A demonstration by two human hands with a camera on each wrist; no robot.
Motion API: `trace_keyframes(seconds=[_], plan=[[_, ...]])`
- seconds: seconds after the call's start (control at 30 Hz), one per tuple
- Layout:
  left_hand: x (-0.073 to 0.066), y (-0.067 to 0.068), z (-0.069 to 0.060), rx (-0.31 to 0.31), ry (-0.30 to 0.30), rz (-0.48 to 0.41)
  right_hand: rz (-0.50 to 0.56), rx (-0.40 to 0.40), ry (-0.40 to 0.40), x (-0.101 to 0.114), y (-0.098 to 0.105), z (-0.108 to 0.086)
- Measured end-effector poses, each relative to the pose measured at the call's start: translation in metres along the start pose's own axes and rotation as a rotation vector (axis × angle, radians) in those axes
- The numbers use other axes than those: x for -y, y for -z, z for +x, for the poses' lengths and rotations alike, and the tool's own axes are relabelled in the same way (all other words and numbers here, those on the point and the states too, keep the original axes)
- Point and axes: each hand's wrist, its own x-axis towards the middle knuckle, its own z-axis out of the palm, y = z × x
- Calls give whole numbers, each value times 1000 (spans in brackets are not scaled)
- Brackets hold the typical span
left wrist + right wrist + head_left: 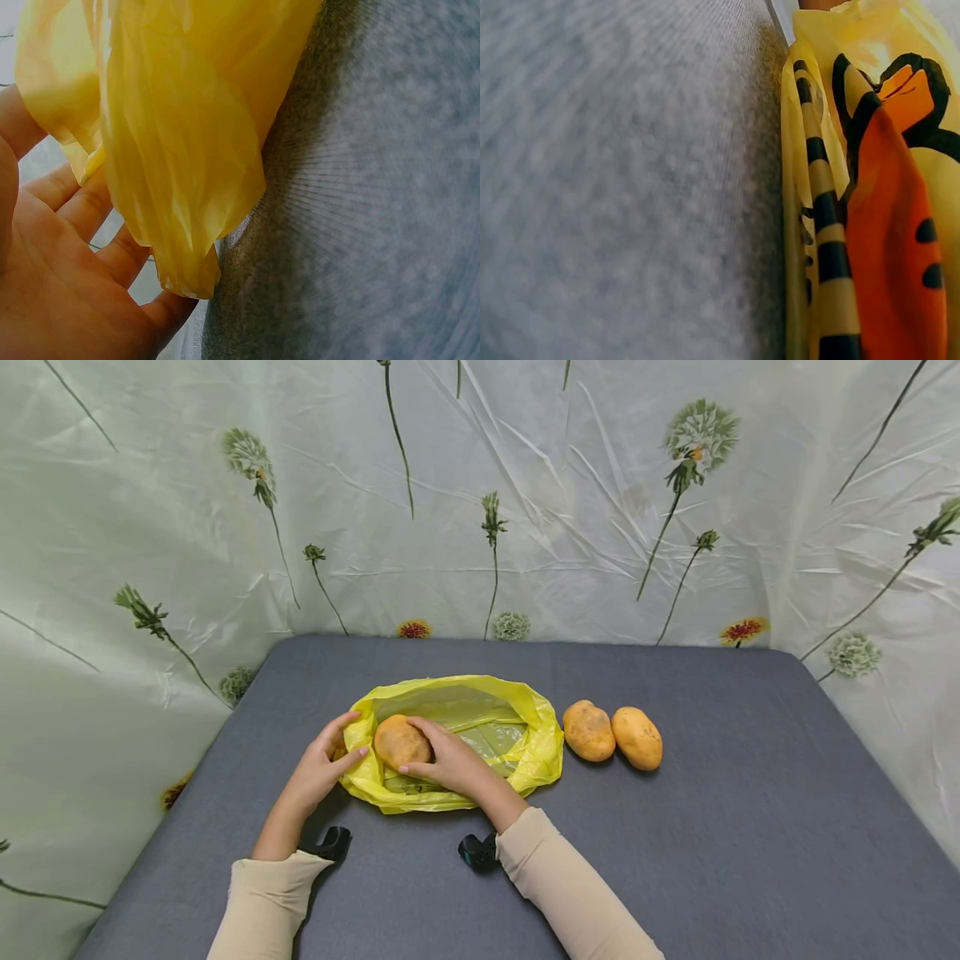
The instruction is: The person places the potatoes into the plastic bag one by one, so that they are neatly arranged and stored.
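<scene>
A yellow plastic bag lies on the table with its mouth spread open. My right hand reaches over the near rim and grips a potato at the left end of the opening. At the bag's left edge, my left hand holds the rim between thumb and fingers. The left wrist view has the crumpled yellow plastic beside the palm and fingers of the left hand. In the right wrist view the bag's printed side hides the potato and nearly all of that hand.
Two more potatoes, one close by the bag's right side and another touching it, lie on the grey table. A flower-printed sheet hangs behind and at the sides. Dark wrist devices are at both wrists.
</scene>
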Motion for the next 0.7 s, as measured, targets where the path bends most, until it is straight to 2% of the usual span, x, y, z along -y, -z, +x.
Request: trace_keyframes(seconds=[0.33, 0.7], plan=[[0, 0, 0, -6, -13, 0, 90, 4, -37, 0, 5, -6], [-2, 0, -1, -8, -4, 9, 120, -77, 2, -3, 17, -15]])
